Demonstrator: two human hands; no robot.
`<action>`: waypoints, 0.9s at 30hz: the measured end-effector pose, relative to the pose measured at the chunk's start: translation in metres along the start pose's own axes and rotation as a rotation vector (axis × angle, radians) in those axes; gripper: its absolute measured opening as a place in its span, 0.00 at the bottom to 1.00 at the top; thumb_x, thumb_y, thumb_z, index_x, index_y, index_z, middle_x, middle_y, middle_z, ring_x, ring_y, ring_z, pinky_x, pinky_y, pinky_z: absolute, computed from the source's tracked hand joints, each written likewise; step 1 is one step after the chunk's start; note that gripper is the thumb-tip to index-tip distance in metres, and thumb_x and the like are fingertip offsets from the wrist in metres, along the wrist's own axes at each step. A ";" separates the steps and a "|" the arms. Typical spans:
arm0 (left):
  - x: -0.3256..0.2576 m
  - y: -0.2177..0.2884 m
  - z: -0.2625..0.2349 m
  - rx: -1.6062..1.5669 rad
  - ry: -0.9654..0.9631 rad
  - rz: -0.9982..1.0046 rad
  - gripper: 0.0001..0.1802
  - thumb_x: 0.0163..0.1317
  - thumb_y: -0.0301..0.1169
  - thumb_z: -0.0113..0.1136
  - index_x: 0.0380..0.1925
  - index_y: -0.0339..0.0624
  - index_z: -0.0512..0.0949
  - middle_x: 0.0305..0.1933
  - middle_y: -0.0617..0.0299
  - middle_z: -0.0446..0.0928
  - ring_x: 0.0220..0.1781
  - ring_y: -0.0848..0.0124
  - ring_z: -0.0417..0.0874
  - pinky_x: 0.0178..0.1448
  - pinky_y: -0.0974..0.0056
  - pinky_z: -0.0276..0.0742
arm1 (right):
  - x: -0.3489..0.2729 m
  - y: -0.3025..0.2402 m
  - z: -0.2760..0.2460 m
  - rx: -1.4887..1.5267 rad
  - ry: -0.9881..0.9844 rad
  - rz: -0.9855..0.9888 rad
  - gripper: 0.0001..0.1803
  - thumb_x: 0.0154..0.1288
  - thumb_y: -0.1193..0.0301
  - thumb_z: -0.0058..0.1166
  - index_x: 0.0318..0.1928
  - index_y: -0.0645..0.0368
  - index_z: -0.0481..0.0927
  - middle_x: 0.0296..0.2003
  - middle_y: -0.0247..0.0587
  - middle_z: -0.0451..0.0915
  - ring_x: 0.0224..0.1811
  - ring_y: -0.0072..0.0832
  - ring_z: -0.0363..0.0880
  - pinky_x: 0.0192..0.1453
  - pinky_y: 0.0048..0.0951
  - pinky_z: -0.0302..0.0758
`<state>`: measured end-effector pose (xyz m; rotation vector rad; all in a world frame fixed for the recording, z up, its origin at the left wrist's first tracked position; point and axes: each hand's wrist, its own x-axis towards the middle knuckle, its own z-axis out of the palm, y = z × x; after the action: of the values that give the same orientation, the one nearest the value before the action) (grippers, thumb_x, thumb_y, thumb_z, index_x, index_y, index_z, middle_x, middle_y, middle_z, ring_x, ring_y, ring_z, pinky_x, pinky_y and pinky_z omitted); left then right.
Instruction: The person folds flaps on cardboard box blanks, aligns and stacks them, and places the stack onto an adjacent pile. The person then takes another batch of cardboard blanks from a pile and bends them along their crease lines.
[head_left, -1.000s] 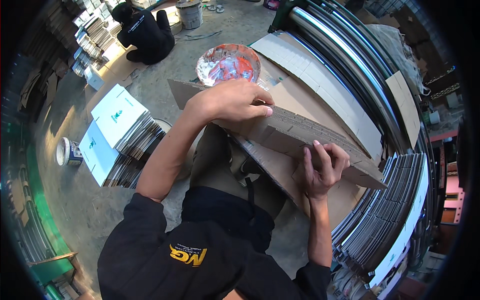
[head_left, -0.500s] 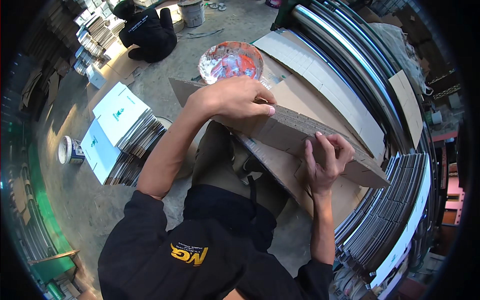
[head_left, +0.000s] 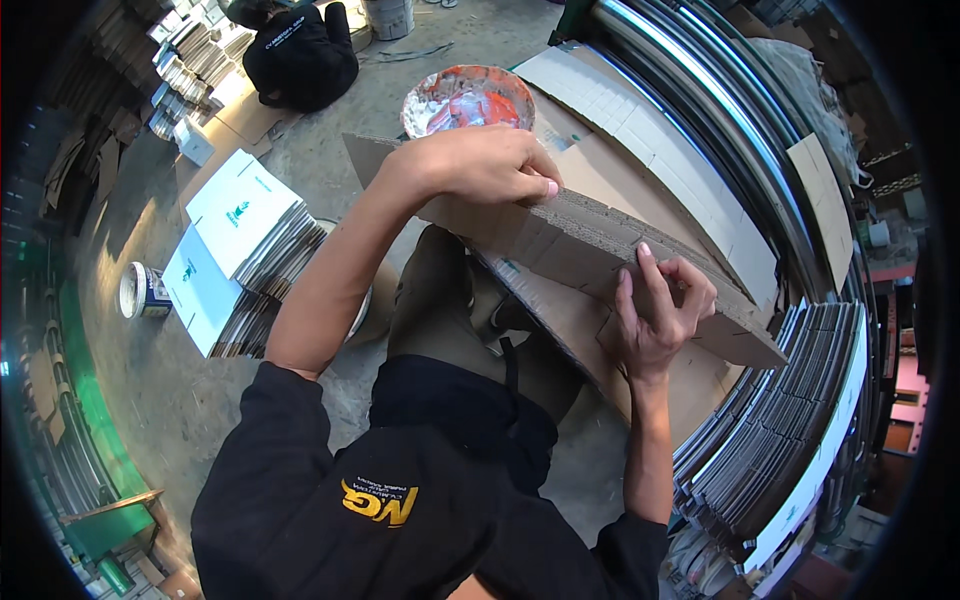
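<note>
A bundle of brown corrugated cardboard sheets (head_left: 560, 245) stands on its long edge, slanting across in front of me from upper left to lower right. My left hand (head_left: 490, 165) grips its top edge, thumb on the near side and the other fingers bent over behind. Lower down to the right, my right hand (head_left: 665, 315) has its bent fingertips at the near face and top edge. Beneath the bundle is a work surface covered with flat brown cardboard (head_left: 690, 385). Just beyond my left hand sits a round basin (head_left: 470, 95) smeared with white and orange paste.
White printed cartons (head_left: 240, 215) are stacked on the floor at left, beside a small bucket (head_left: 145, 292). A roller machine (head_left: 720, 100) borders the right, above a tall stack of folded cartons (head_left: 780, 430). A person in black (head_left: 300, 55) sits at far left.
The view has shifted slightly, so the basin and carton stacks sit a little higher. Both hands keep their places on the cardboard bundle, with small finger shifts at most.
</note>
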<state>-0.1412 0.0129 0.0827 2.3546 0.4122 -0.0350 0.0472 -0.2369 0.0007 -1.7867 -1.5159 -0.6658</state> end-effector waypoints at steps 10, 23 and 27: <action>-0.004 -0.001 0.000 0.001 0.006 0.005 0.23 0.77 0.45 0.59 0.57 0.36 0.86 0.48 0.45 0.89 0.52 0.54 0.90 0.60 0.56 0.82 | 0.005 -0.007 -0.002 0.028 -0.028 0.037 0.26 0.53 0.64 0.81 0.55 0.48 0.91 0.49 0.33 0.78 0.53 0.33 0.74 0.64 0.40 0.62; -0.006 -0.003 0.011 0.057 0.094 0.034 0.21 0.78 0.47 0.59 0.58 0.44 0.87 0.50 0.47 0.89 0.55 0.50 0.89 0.62 0.52 0.82 | -0.002 -0.008 -0.001 0.023 0.033 -0.004 0.27 0.52 0.65 0.82 0.56 0.47 0.92 0.50 0.33 0.78 0.53 0.34 0.75 0.62 0.40 0.65; -0.005 -0.005 0.013 0.070 0.121 0.012 0.21 0.78 0.45 0.59 0.58 0.44 0.87 0.50 0.47 0.89 0.54 0.50 0.90 0.61 0.52 0.82 | 0.000 -0.013 -0.006 0.035 0.032 0.001 0.25 0.53 0.65 0.82 0.53 0.48 0.91 0.48 0.33 0.79 0.53 0.34 0.75 0.64 0.41 0.63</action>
<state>-0.1466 0.0058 0.0702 2.4357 0.4615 0.1005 0.0349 -0.2402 0.0068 -1.7421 -1.4963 -0.6606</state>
